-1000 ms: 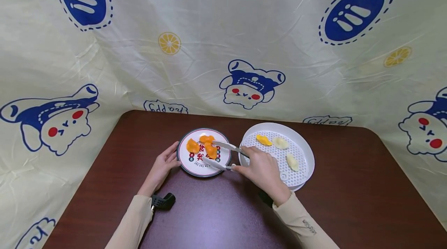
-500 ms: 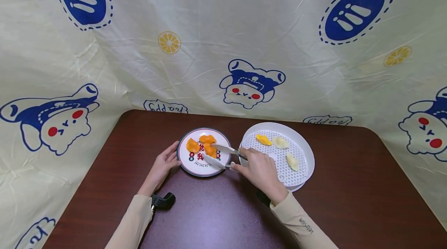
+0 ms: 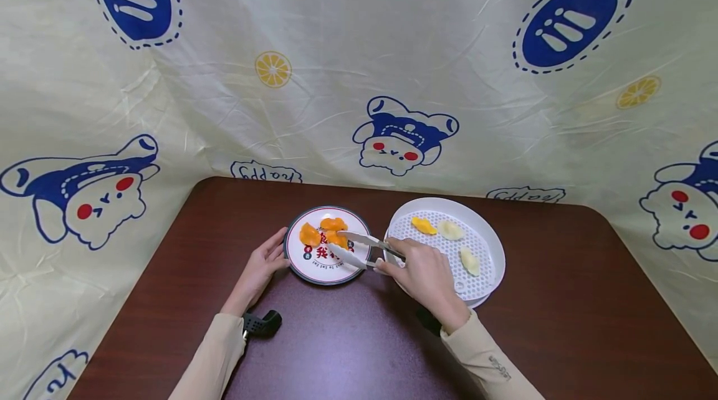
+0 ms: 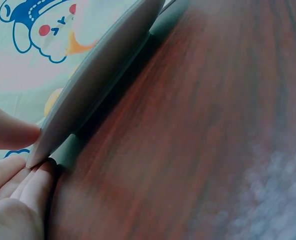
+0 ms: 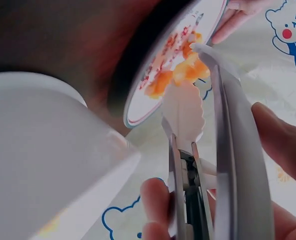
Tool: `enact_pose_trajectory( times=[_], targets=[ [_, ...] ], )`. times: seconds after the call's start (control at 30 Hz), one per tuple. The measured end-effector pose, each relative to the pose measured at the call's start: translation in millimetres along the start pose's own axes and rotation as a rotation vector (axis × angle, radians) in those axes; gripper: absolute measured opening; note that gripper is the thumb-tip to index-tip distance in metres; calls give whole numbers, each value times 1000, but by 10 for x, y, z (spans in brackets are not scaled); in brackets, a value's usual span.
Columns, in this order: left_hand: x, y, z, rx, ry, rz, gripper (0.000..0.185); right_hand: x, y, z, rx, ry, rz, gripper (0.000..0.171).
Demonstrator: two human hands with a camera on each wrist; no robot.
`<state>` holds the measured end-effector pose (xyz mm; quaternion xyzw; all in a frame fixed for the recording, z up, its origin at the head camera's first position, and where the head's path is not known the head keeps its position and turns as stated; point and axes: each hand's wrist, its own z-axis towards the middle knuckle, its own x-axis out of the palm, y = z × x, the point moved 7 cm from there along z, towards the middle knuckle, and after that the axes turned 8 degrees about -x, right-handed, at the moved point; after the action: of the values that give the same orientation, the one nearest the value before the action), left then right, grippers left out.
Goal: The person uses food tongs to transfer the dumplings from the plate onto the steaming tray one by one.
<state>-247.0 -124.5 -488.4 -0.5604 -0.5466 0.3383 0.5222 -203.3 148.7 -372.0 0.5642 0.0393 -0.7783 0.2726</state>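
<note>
A round printed plate point(image 3: 314, 268) carries three orange dumplings point(image 3: 322, 233). My left hand point(image 3: 273, 252) holds its left rim; in the left wrist view the thumb point(image 4: 10, 132) lies over the plate point(image 4: 102, 65) edge and the other fingers point(image 4: 35, 185) under it. My right hand point(image 3: 394, 255) grips metal tongs point(image 3: 356, 248), whose tips flank the nearest orange dumpling point(image 3: 338, 238). In the right wrist view the tongs point(image 5: 228, 150) reach toward the orange dumplings point(image 5: 188, 70) on the plate point(image 5: 153, 107).
A white perforated steamer tray point(image 3: 493, 244) stands right of the plate, holding one orange dumpling point(image 3: 423, 225) and two pale ones point(image 3: 450, 229). A black device point(image 3: 260, 323) sits by my left wrist. The dark wooden table point(image 3: 561, 300) is walled by a cartoon-print cloth point(image 3: 392, 76).
The tongs' arms have drawn closer together around the nearest orange dumpling, and my right hand has shifted slightly right. The left hand stays on the plate's rim.
</note>
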Motion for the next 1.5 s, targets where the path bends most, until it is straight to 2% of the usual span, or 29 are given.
enact_pose_trajectory(
  times=[0.33,0.67,0.93,1.3,1.5],
  targets=[
    [-9,-6,21,15,3,-15,72,-221,-106,-45,2,-42,30,48],
    [-19,11,31,11,7,-28,72,-410,-267,-154,-17,-87,8,53],
    [-15,21,22,2,3,-20,72,-523,-435,-290,27,-76,-1,54],
    [-6,16,14,-1,-2,-14,73,-728,-613,-457,27,-152,-56,51],
    [-7,17,16,-4,-1,-4,72,-772,-710,-524,52,-154,-65,50]
  ],
)
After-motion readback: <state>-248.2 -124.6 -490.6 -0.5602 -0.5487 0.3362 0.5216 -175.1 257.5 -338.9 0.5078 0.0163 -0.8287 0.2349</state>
